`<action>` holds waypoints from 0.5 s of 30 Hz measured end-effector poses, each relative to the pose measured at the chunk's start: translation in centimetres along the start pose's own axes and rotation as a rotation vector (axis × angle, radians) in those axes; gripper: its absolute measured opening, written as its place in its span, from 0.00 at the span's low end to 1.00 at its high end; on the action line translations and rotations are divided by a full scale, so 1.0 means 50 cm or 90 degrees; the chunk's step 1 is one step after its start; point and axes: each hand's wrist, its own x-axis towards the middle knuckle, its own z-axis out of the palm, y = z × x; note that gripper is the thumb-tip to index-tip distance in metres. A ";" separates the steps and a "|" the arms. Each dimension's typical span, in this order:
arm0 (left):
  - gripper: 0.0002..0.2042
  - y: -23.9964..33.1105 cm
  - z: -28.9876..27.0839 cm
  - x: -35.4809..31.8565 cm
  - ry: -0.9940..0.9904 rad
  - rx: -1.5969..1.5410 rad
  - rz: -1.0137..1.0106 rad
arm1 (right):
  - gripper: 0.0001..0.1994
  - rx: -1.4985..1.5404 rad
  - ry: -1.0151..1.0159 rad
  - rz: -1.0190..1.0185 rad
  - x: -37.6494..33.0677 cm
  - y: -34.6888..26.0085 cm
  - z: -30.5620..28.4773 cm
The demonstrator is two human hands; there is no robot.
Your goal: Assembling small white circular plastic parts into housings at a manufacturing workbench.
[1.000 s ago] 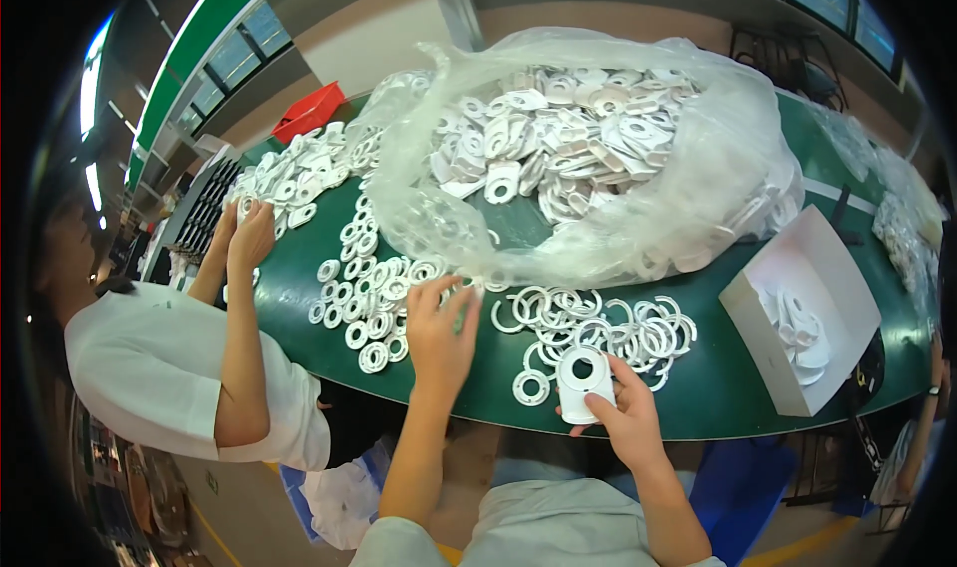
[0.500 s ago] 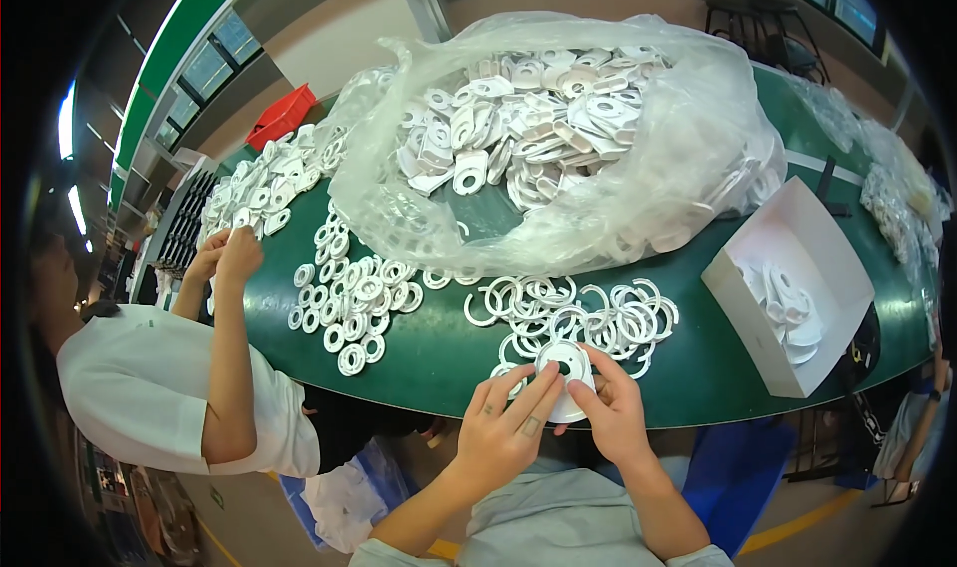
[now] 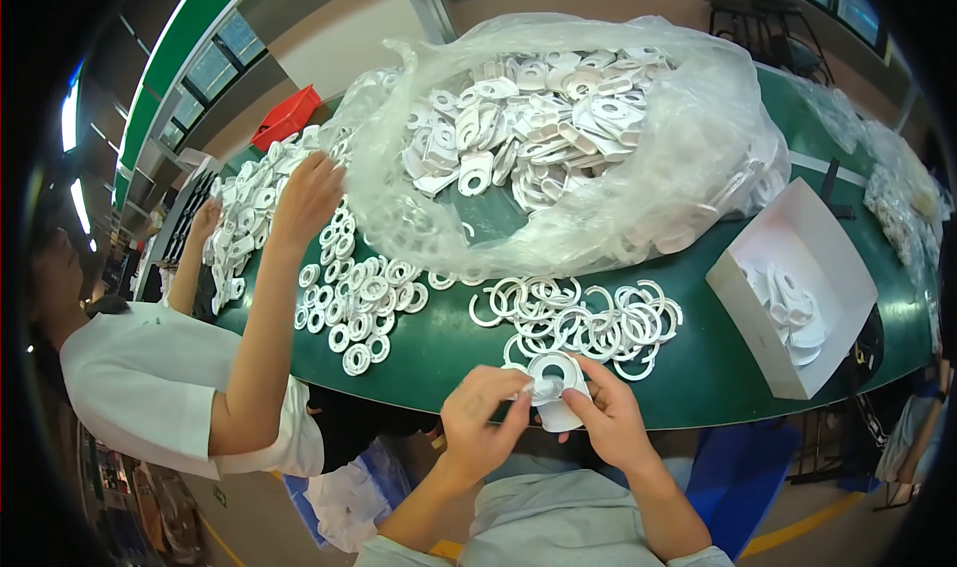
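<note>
Your right hand (image 3: 612, 419) grips a white plate (image 3: 566, 416); I can't tell if your left hand (image 3: 480, 417) grips it too.

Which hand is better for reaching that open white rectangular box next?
Probably the right hand: it's nearer the open white rectangular box and holds the flat white plastic-looking plate with the round hole. The left hand is farther away, on the plate's other side.

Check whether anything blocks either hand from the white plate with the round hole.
Nothing visible does: the right hand holds the white plate by its right side, with the left hand at its left.
</note>
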 end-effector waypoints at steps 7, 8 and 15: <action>0.11 -0.003 0.043 0.007 0.051 -0.212 -0.371 | 0.21 -0.047 0.014 -0.008 -0.006 -0.002 0.003; 0.11 -0.009 0.043 0.001 0.032 -0.314 -0.440 | 0.21 -0.047 0.014 -0.008 -0.006 -0.001 0.002; 0.10 0.000 0.034 0.002 0.035 -0.382 -0.469 | 0.18 -0.079 0.046 0.012 -0.006 -0.009 0.009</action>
